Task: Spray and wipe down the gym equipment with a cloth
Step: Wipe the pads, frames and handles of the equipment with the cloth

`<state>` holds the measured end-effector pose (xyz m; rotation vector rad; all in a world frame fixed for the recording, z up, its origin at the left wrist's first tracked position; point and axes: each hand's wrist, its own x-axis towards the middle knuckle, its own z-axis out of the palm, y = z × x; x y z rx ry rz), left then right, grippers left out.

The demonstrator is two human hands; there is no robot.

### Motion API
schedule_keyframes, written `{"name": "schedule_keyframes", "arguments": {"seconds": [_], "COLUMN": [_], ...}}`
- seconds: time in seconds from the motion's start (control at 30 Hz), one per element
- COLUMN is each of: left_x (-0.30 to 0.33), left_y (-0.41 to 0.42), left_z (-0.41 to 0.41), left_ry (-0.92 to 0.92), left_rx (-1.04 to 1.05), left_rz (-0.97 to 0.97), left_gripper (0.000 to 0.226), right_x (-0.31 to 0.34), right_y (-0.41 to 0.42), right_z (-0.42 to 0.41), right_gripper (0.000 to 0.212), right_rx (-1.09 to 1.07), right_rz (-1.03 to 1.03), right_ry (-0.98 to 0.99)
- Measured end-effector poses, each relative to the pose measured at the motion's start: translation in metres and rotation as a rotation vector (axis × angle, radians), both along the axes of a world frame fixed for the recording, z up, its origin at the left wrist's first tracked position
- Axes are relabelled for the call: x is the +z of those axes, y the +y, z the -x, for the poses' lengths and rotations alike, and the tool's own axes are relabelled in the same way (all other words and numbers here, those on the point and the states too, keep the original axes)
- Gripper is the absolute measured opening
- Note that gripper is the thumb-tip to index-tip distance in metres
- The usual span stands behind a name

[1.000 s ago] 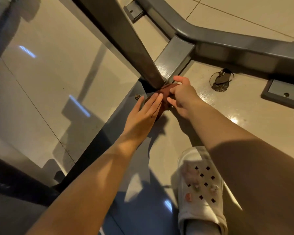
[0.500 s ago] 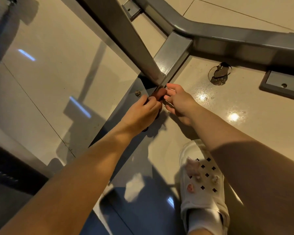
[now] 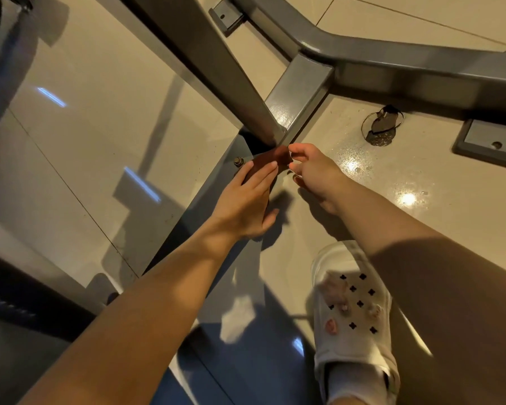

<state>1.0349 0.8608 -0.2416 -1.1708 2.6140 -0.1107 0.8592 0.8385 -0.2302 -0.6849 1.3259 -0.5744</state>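
A small dark reddish-brown cloth (image 3: 276, 158) lies on the grey steel base of the gym machine (image 3: 301, 92), just below where a slanted post meets the floor beam. My left hand (image 3: 247, 197) lies flat with straight fingers pressing on the cloth's near part, beside a bolt (image 3: 239, 162). My right hand (image 3: 316, 171) pinches the cloth's right edge between thumb and fingertips. Most of the cloth is hidden under my hands. No spray bottle is in view.
The machine's grey frame (image 3: 406, 65) runs across the top, with foot plates (image 3: 491, 144) bolted to the glossy tiled floor. A small dark object (image 3: 381, 128) lies on the wet floor. My foot in a white clog (image 3: 354, 311) stands at lower right.
My left hand uncurled from the cloth and now lies flat on it. My right hand shifted slightly and pinches the cloth's edge.
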Motion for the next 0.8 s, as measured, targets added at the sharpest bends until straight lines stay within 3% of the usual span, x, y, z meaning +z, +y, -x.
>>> {"name": "schedule_keyframes", "arguments": {"seconds": [0.2,0.27,0.4,0.7,0.8], "left_x": [-0.015,-0.015,-0.012,-0.004,0.002], "left_y": [-0.016,-0.016,-0.002,0.076,0.096], "left_z": [0.004,-0.008,-0.024,-0.085,-0.099], "left_ry": [-0.003,-0.044,-0.101,-0.077,-0.244], "left_rx": [-0.102,-0.173,-0.088,-0.051,-0.104], "left_rz": [0.128,0.178,0.199,0.229,0.198], "left_gripper": [0.048,0.053,0.064,0.047,0.056], "right_x": [-0.007,-0.006,0.0,0.009,0.007], "right_y": [0.011,0.011,0.013,0.033,0.052], "right_z": [0.005,0.004,-0.003,-0.031,-0.032], "right_gripper": [0.045,0.047,0.056,0.061,0.062], "right_rx": [0.054,0.098,0.226,0.389,0.54], "right_rz": [0.023,0.051,0.155,0.22,0.273], "right_ry": [0.114,0.158,0.241,0.239,0.308]}}
